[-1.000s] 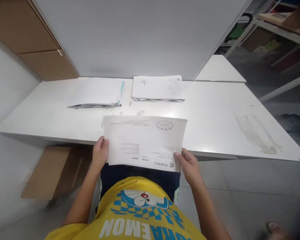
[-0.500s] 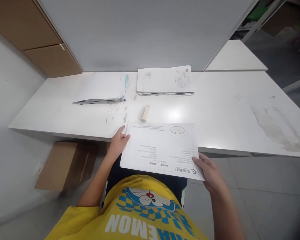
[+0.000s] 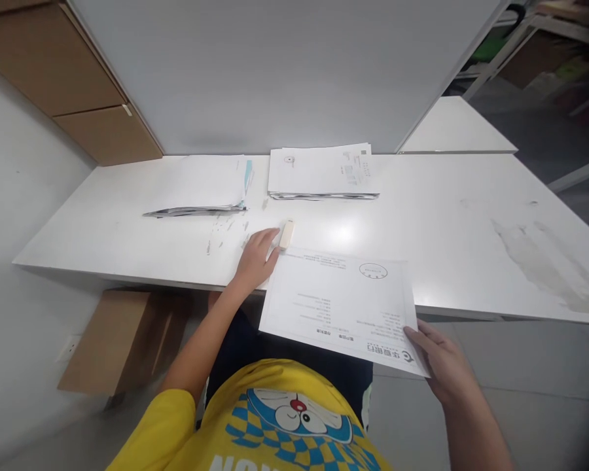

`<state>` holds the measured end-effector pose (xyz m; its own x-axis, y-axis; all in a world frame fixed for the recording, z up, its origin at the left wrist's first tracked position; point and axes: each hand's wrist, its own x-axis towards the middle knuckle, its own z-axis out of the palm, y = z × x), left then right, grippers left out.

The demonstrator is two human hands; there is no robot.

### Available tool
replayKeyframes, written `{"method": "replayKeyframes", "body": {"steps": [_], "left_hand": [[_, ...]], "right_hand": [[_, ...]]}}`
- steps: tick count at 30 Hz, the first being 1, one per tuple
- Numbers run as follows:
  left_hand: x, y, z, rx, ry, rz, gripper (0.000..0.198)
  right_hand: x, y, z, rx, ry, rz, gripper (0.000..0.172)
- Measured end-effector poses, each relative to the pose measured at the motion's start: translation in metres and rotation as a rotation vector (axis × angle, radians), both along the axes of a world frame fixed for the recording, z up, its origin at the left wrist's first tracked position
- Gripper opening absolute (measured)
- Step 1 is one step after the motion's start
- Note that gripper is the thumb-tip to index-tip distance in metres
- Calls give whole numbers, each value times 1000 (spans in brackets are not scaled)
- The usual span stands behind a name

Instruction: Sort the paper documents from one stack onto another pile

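My right hand pinches the lower right corner of a white printed sheet, thumb on top and fingers beneath. The print and an oval stamp appear upside down from here. Part of the sheet lies over the table's front edge. At the sheet's upper left corner, my left hand is open, thumb and fingers apart. Its fingertips are beside a small, oblong cream-coloured object on the table, perhaps a mini stapler; whether they touch it I cannot tell.
Two paper stacks, a left one and a right one, lie at the back of the white table against a grey panel. Cardboard boxes stand at the far left and beneath the table.
My left hand has let go of the sheet and moved right and slightly up to the cream object. My right hand has drawn the sheet to the right and down.
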<state>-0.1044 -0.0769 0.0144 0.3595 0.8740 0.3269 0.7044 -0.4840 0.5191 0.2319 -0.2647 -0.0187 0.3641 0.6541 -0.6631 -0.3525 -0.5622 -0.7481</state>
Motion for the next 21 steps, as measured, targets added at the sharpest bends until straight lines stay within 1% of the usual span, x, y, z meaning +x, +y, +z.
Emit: {"method": "replayKeyframes", "body": {"steps": [2, 4, 6, 7, 9, 13, 17, 21], "left_hand": [[11, 24, 2, 4, 43, -71, 45], [21, 43, 2, -39, 100, -157, 48], [29, 54, -2, -103, 135, -225, 47], [32, 56, -4, -126, 136, -239, 46], [35, 57, -12, -139, 117, -228, 45], [37, 51, -23, -76, 116, -157, 43], [41, 43, -23, -5, 175, -104, 38], [40, 42, -22, 24, 128, -95, 36]], "right_hand": [[2, 3, -4, 13, 2, -11, 58], [3, 4, -6, 30, 2, -29, 56], [3, 5, -8, 31, 5, -46, 55], [2, 6, -9, 24, 8, -51, 56], [1, 6, -10, 11, 11, -56, 59], [3, 11, -13, -1, -24, -65, 62], [12, 23, -9, -34, -155, -119, 55], [24, 36, 5, 36, -266, -31, 48]]}}
